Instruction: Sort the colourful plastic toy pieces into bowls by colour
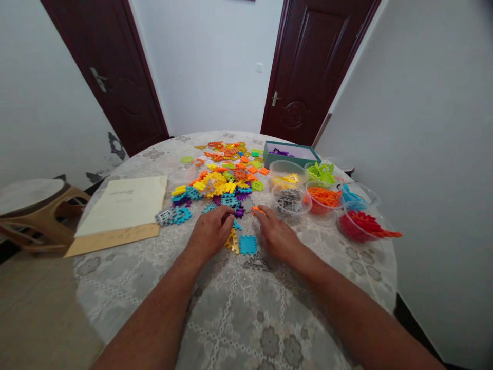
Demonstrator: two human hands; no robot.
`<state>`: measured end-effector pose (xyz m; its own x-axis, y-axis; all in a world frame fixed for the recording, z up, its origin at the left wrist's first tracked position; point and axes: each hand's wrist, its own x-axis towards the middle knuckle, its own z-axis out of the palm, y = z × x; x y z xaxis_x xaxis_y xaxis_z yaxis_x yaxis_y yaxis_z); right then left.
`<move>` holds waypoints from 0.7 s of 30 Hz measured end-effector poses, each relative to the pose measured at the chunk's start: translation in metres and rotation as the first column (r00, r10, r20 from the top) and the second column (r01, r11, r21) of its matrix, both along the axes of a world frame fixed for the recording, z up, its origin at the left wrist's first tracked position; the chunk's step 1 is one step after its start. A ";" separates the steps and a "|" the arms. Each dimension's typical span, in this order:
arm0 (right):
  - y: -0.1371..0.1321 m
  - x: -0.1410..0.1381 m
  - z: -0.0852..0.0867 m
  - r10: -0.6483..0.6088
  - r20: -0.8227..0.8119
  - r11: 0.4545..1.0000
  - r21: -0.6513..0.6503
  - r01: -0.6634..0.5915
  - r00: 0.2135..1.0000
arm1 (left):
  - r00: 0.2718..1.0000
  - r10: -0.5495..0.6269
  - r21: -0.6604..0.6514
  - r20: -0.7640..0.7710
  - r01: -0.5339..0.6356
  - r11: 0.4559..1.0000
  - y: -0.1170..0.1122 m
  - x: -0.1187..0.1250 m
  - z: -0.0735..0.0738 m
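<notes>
My left hand [211, 229] is closed, with its thumb and index finger at a small purple plastic building piece [239, 211]. My right hand [276, 232] pinches a small orange building piece [257, 209] at its fingertips. Between the hands, a flat blue square piece [247, 245] with notched edges lies on the table beside a yellow openwork piece [232, 241]. Closer to me are grey pieces [256, 263]. Just beyond my left hand spreads a mixed pile of yellow, blue, purple and orange interlocking pieces [215, 184].
Clear tubs of sorted pieces stand at right, among them a grey-filled tub [291, 200], an orange-filled tub [324, 197] and a red-filled tub [362, 224]. Behind them sits a green box [289, 160] holding purple pieces. Paper sheets [123, 203] lie left, near a stool [36, 205].
</notes>
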<state>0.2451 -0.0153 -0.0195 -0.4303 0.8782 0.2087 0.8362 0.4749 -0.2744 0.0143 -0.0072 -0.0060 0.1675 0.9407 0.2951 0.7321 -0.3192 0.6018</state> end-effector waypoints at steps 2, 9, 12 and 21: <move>0.010 -0.013 -0.016 -0.106 0.101 0.994 -0.010 0.108 0.989 | 1.000 -0.004 -0.002 -0.010 0.004 1.000 0.001 -0.001 -0.001; 0.020 -0.023 -0.013 -0.207 0.243 0.971 -0.065 0.229 0.948 | 0.998 -0.030 0.012 -0.056 0.030 0.999 0.002 -0.003 -0.003; 0.014 -0.016 -0.011 -0.195 0.174 0.973 -0.089 0.212 0.965 | 0.995 -0.067 0.012 -0.071 0.068 0.998 0.003 -0.003 -0.006; 0.008 0.010 0.001 -0.006 -0.389 1.000 -0.019 -0.002 0.921 | 0.979 -0.142 -0.035 -0.146 0.139 0.990 0.006 -0.003 -0.013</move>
